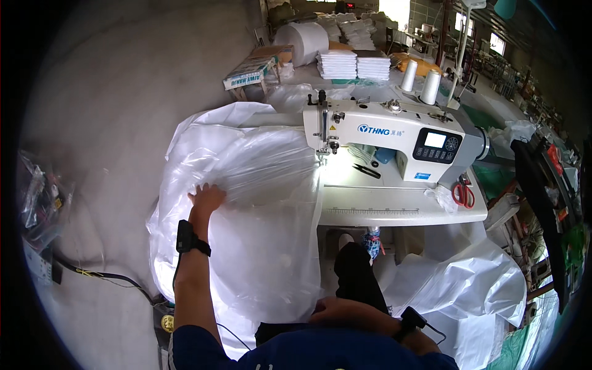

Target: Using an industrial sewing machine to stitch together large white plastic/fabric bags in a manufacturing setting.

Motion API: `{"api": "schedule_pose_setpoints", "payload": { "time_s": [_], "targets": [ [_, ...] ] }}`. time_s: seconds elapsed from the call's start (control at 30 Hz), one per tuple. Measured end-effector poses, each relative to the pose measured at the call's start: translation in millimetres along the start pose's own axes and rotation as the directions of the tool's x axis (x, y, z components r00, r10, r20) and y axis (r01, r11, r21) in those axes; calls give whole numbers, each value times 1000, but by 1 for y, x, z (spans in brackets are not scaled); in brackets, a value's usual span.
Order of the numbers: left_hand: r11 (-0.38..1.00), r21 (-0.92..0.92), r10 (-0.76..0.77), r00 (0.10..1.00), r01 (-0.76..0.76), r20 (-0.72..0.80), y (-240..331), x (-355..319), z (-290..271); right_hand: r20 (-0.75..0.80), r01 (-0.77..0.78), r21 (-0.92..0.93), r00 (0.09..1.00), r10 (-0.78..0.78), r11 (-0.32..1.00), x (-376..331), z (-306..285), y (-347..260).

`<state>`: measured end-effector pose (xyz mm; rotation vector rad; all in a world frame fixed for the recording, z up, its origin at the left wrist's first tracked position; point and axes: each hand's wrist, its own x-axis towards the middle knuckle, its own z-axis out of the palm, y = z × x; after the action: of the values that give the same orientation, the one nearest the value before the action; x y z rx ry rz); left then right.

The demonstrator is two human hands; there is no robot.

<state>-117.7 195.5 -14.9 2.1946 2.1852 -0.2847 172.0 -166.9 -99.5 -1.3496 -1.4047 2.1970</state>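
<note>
A large translucent white plastic sheet spreads over the left of the sewing table and hangs toward my lap. My left hand lies on it with the fingers spread, holding nothing. Close to my body, by the sheet's near edge, is my right hand; its fingers are mostly hidden, so its grip does not show. The sheet's right edge runs by the needle area of a white sewing machine, where a lamp shines brightly. Black thread snips rest on the machine bed, away from both hands.
Red-handled scissors lie at the table's right end. Two white thread cones stand behind the machine. More white sheeting is heaped at the lower right. Stacked white bundles and a large white roll are farther back. A black cable crosses the floor.
</note>
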Motion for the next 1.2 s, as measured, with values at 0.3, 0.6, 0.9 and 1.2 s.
{"api": "schedule_pose_setpoints", "payload": {
  "time_s": [0.3,0.6,0.9,1.2],
  "targets": [
    [622,-293,607,684,-726,-404,90,-234,68,-648,447,123,713,-270,886,59,-37,-16],
    [874,487,-389,586,-10,711,-188,-236,241,-155,238,580,971,-181,779,41,-14,39],
    [657,-398,302,706,-641,-640,28,-249,80,-787,448,31,562,-254,893,69,-35,-34],
    [807,-102,427,694,-582,-580,135,-193,68,-540,585,698,809,-234,412,48,-41,-14]
  ]
}}
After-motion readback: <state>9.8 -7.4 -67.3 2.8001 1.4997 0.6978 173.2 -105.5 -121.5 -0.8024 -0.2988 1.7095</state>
